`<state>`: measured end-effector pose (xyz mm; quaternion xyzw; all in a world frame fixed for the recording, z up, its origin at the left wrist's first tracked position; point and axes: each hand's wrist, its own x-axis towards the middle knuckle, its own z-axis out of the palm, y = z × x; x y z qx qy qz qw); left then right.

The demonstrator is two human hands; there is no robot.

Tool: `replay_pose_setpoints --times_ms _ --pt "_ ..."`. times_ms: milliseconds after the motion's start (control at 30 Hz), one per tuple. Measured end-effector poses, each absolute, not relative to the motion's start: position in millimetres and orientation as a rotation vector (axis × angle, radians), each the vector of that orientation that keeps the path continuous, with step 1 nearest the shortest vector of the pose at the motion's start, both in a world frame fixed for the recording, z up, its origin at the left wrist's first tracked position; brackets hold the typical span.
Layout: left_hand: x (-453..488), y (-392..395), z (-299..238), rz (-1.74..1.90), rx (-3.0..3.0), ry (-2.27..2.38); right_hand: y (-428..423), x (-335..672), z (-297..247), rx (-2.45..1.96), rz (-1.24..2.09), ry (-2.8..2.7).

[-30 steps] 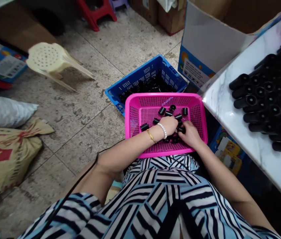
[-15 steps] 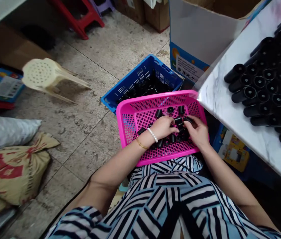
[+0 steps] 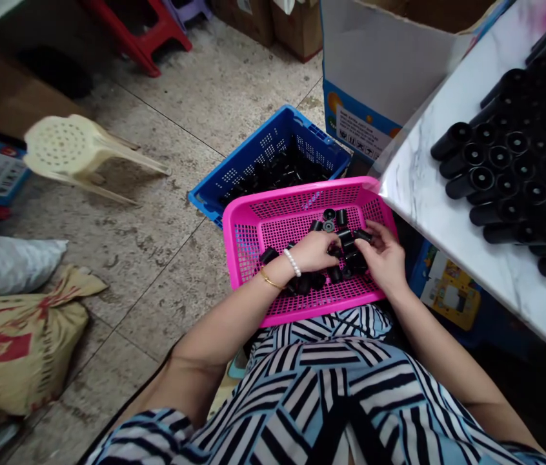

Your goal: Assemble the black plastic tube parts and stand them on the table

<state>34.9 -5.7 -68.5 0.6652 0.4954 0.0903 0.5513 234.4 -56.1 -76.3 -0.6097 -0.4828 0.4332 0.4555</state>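
Note:
A pink mesh basket rests on my lap with several short black plastic cylinders inside, some lying on their sides and some showing a round end. My right hand pinches one of these black cylinders between thumb and fingers over the basket's right half. Beside it, my left hand, with a pearl bracelet at the wrist, reaches into the middle of the pile. Its fingers are curled around a black cylinder, partly hidden by the hand.
Behind the basket, a blue crate on the floor holds many black pieces. To the right, a marble-patterned table carries rows of longer black tubes. A tall open carton stands beyond. A cream stool and tied sacks are left.
My left hand has closed its fingers and drawn in among the cylinders, and some pieces in the basket have shifted. My right hand still holds its cylinder. The view has moved slightly.

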Motion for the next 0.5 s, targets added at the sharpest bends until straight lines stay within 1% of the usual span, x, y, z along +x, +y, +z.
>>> replay_pose_setpoints --times_ms 100,233,367,433,500 --pt "38.2 -3.6 -62.7 0.396 1.279 1.117 -62.5 228.6 -68.7 -1.450 1.099 -1.110" --pt "42.8 -2.3 -59.7 0.564 0.954 1.031 -67.2 225.0 -58.2 -1.510 0.952 -1.213" --pt "46.2 -4.9 -60.5 0.702 0.474 0.926 -68.5 225.5 -55.3 -1.527 0.866 -1.261" --pt "47.8 -6.7 -60.4 0.721 0.419 0.919 -69.0 226.0 -55.7 -1.522 0.855 -1.339" --pt "48.8 -8.3 -59.7 0.708 0.492 0.924 -69.5 226.6 -56.4 -1.531 0.846 -1.392"
